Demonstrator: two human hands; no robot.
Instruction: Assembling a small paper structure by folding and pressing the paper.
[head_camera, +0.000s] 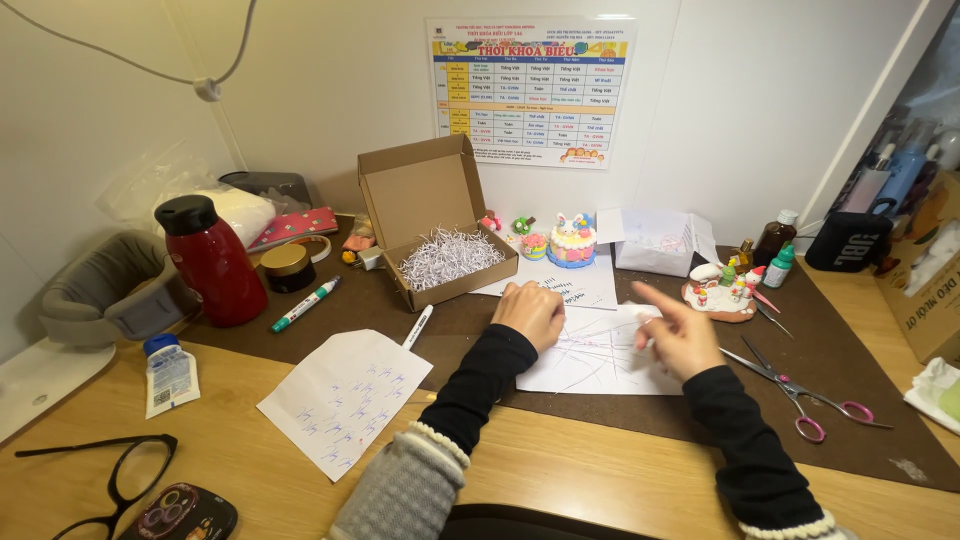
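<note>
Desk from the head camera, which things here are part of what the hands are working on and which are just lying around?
In use:
- left hand, closed, resting on the white sheet
- right hand, forefinger out, over the same sheet
- cardboard box of shredded paper
- scissors

Lying about:
- red flask
- green marker
- glasses
- clay cake
- dark jar

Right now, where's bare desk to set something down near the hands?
Free: bare wood at the front edge between the scribbled paper and the left hand's sleeve, and the dark mat below the white sheet, left of the scissors. Crowded: behind the sheet, from the cardboard box past the clay figures; right hand sits on the sheet.
</note>
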